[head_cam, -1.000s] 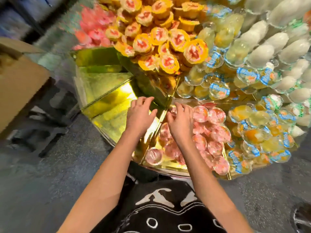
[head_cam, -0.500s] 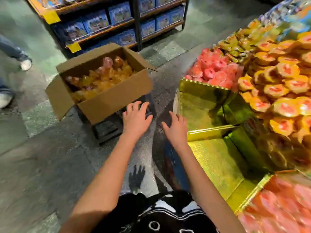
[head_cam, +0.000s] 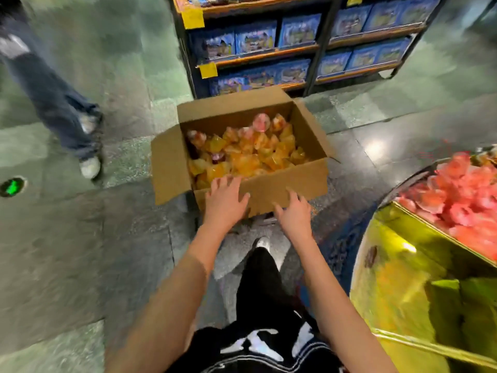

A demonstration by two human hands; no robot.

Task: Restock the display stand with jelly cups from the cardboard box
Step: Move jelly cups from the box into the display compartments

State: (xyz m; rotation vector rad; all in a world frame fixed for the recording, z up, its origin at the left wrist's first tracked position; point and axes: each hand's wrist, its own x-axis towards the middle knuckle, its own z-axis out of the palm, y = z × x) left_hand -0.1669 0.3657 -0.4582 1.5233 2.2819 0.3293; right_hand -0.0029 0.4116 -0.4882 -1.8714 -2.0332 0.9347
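Observation:
An open cardboard box (head_cam: 282, 184) sits on the floor ahead of me, full of orange and pink jelly cups (head_cam: 250, 152). My left hand (head_cam: 224, 201) reaches over the box's near wall with fingers spread, its fingertips at the rim. My right hand (head_cam: 294, 211) is stretched out just in front of the near wall, fingers straight and holding nothing. The gold display stand (head_cam: 408, 265) curves in at the right, with pink jelly cups (head_cam: 462, 200) piled in one compartment.
A shelf rack (head_cam: 295, 49) of blue boxes stands behind the cardboard box. Another person's legs (head_cam: 61, 109) in jeans stand at the left on the tiled floor. My own leg and shoe (head_cam: 262, 246) show below the box.
I have turned from the display stand toward the cardboard box. Both empty hands moved from the pink cups compartment across to the box's near edge.

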